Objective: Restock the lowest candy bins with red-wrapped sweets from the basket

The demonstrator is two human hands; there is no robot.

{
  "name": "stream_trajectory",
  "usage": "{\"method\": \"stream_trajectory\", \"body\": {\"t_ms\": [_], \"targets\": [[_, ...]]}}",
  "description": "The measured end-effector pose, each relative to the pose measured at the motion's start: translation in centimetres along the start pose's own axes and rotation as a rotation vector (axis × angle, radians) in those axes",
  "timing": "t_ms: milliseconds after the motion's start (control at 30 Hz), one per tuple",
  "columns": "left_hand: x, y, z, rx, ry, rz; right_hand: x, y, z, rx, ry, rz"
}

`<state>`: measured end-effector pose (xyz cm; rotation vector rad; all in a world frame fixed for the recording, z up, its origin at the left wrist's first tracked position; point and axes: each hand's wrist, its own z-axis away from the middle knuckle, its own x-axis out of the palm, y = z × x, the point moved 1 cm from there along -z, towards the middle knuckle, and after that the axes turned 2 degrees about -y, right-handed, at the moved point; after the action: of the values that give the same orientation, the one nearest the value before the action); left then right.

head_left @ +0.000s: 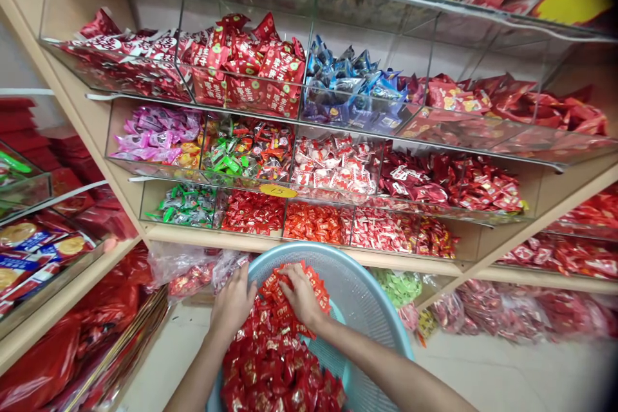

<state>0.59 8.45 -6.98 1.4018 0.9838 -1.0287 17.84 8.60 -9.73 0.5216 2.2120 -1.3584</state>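
Note:
A light blue plastic basket (386, 309) stands in front of me, with small wrapped candies inside. Dark red packets (270, 367) fill its near left part, and brighter orange-red packets (316, 286) lie at the far side. My left hand (233, 301) is at the basket's left rim, fingers stretched out and thumb apart, beside the candies. On top of the orange-red packets rests my right hand (302, 296), its fingers bent but spread and touching them. Whether any packet is under the right fingers is hidden.
Shelves with clear compartments of wrapped candies (338, 167) rise behind the basket, marked with a yellow oval label (279, 190). Bagged candies (193, 277) lie under the bottom shelf. Red bags (111, 302) stand on the floor at left, and more bags (506, 309) at right.

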Motion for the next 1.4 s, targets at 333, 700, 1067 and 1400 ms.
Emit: {"method": "stream_trajectory", "body": {"t_ms": [333,700,1067,1400], "targets": [[0.6,-0.3,-0.2,0.016,0.020,-0.008,-2.3,0.4,-0.9,0.033,0.055,-0.002],[0.4,-0.2,-0.1,0.017,0.016,0.023,0.2,-0.1,-2.9,0.098,-0.130,0.113],[0.7,-0.4,-0.3,0.006,0.011,0.031,0.7,-1.4,-3.9,-0.154,-0.189,0.501],[0.6,-0.4,-0.3,-0.001,0.000,0.035,-7.5,4.0,-10.7,0.282,0.056,0.612]]}}
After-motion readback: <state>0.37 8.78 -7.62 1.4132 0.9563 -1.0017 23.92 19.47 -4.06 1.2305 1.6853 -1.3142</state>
